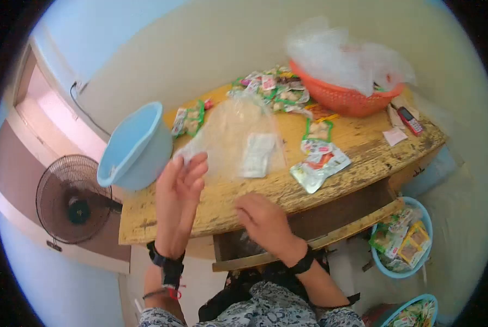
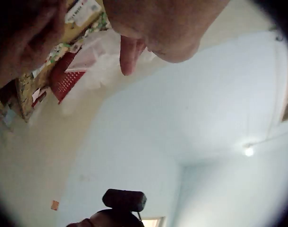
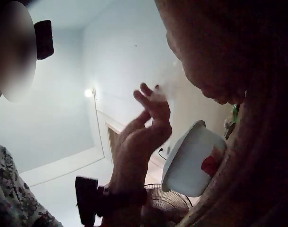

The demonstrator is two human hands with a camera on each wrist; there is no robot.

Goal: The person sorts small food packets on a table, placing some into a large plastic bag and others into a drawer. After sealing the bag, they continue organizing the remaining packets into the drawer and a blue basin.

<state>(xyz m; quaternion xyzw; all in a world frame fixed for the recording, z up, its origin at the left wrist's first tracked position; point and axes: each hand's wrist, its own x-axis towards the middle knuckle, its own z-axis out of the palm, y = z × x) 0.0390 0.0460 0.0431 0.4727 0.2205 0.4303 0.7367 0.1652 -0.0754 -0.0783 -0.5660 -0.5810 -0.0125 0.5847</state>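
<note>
My left hand is raised over the front left of the table, fingers pointing up. Its fingertips pinch the left edge of a large clear plastic bag, which spreads across the tabletop. Whitish film also shows at the left hand's fingertips in the right wrist view. A white packet lies at the bag's right side. My right hand is over the pulled-out drawer, near the table's front edge. Its fingers are curled, and nothing shows in them.
A blue basin stands at the table's left, by snack packets. More packets are piled behind. A red basket with plastic bags, a phone and a silvery pouch are on the right. Below is a packet-filled tub.
</note>
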